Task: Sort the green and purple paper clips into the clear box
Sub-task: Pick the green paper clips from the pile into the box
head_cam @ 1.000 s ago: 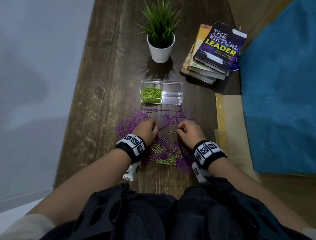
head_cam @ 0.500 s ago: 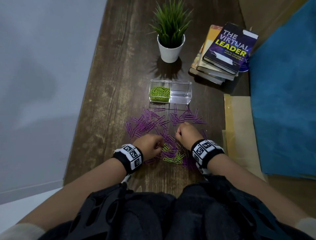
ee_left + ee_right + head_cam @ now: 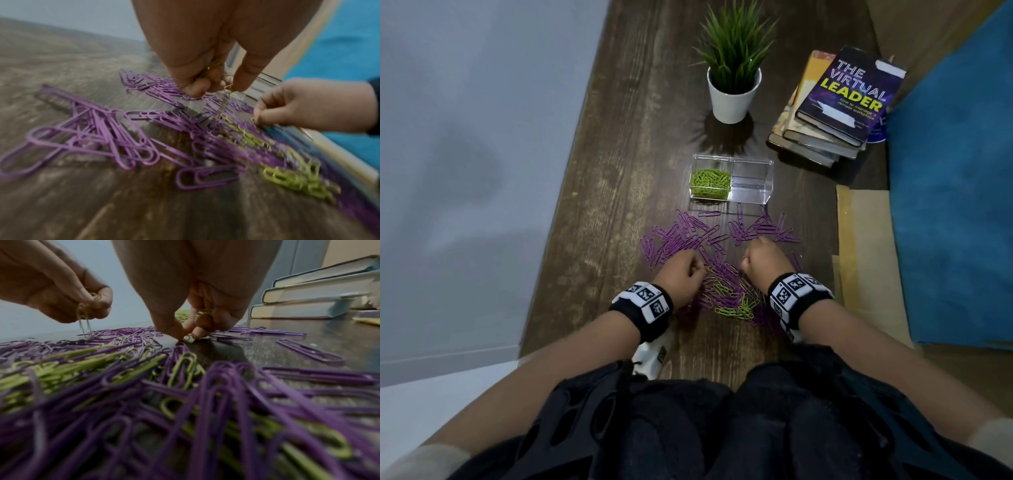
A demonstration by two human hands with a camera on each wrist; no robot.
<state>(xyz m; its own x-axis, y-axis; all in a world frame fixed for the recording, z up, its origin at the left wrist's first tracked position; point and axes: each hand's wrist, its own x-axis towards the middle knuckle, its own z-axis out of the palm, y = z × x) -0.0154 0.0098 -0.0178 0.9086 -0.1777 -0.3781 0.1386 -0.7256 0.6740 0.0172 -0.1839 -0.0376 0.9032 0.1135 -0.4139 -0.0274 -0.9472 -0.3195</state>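
Both hands have drawn back from the purple spread to the mixed pile: the left hand (image 3: pixel 683 274) pinches green clips (image 3: pixel 226 95), one dangling, and the right hand (image 3: pixel 765 258) pinches another (image 3: pixel 189 338) off the table (image 3: pixel 619 171). That dangling clip could slip free on the carry to the box (image 3: pixel 751 180), whose left half holds greens, or hook a purple clip (image 3: pixel 688 236) and drag it along.

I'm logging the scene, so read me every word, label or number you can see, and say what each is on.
"THE VIRTUAL LEADER": cover of the dark purple top book on the stack.
"how to manage a remote workplace": subtitle on the same cover, small, barely legible.
Black and white square-patterned wristbands: coded markers only, no words.
Nothing else bears text.
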